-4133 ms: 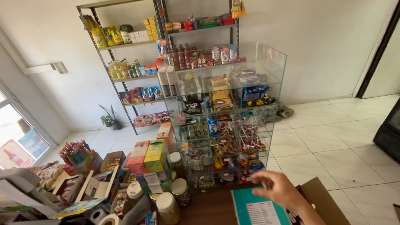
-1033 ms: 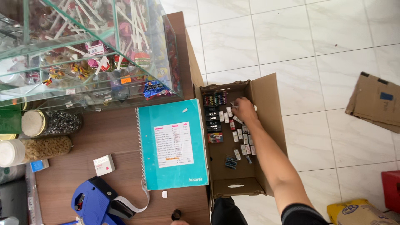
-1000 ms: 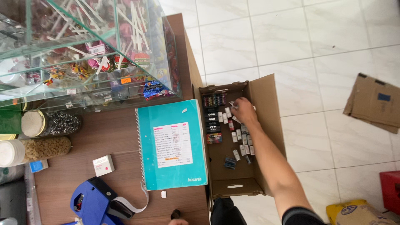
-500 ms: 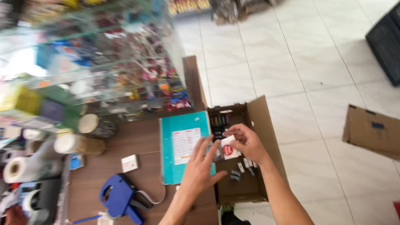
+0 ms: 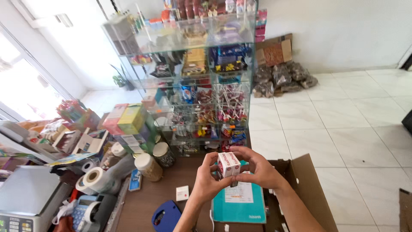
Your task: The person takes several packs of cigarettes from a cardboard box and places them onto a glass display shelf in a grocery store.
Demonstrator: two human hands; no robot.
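Both of my hands hold a small white and red box up over the brown counter. My left hand grips it from the left and below, my right hand from the right and above. Beneath them lies a teal notebook with a white label. An open cardboard box stands to the right of the notebook, its contents mostly hidden by my right arm.
A glass display case full of sweets stands behind the counter. Jars, paper rolls, a blue price labeller, a small white box and a scale crowd the left. White tiled floor lies to the right.
My right hand took a small box out of the cardboard box and raised it. My left hand joined it. The view tilted up from the counter towards the display case.
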